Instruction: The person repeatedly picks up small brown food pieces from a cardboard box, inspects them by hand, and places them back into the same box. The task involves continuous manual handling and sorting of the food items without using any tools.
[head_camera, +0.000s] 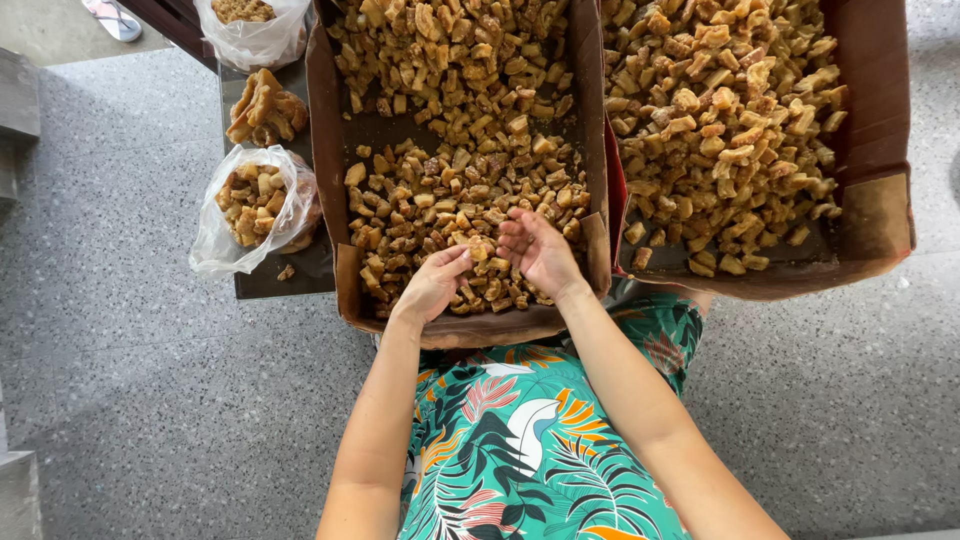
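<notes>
Both hands work the near end of the left cardboard box. Left hand half-curled, fingers in the fried chunks; right hand cupped open, palm up, a few chunks at its fingertips. Best scoop shallow, both palms together, so nothing spills over the low front edge.

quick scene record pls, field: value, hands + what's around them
left hand: palm up, cupping fried golden-brown chunks
right hand: open, over the same chunks, touching them
near box: brown cardboard, holds the chunks, both hands inside
second box: cardboard, to the right, fuller of similar chunks
plastic bag: clear, open, part-filled, left of near box
loose pile: bigger pieces on a dark tray
floor: grey speckled
</notes>
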